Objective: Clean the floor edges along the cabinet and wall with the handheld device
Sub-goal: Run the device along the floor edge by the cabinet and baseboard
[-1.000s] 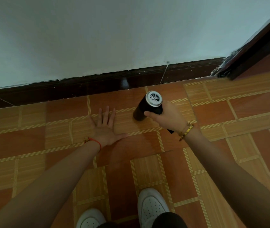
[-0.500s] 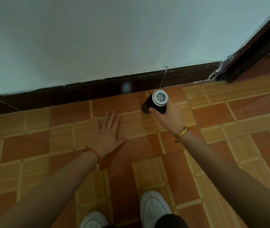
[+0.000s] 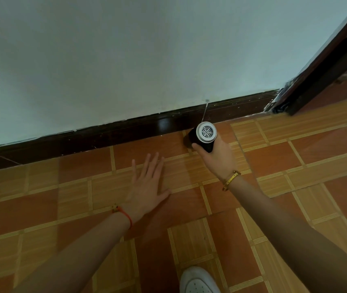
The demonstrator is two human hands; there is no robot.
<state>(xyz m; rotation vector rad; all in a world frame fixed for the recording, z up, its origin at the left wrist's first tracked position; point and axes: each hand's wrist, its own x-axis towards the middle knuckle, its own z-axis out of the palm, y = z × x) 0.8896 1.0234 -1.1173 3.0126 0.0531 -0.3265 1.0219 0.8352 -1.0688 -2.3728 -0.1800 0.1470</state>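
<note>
Right hand [image 3: 215,160] was wrapped round the black barrel of the handheld device [image 3: 192,136], nose at the baseboard [image 3: 126,130] seam. Left hand [image 3: 147,187] lay flat, fingers spread, on the floor [image 3: 274,157]. Device looked light, rigid and smooth-cased, so a mid-barrel grip suits it, clear of the rear grille [image 3: 206,132].

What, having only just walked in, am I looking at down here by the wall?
A person is bent low over the tiled floor, cleaning along its edge. The right hand grips a black handheld device, its white vented end facing up and its far end down at the foot of the dark skirting board. The left hand rests flat on the tiles, fingers straight. One white shoe shows at the bottom.
</note>
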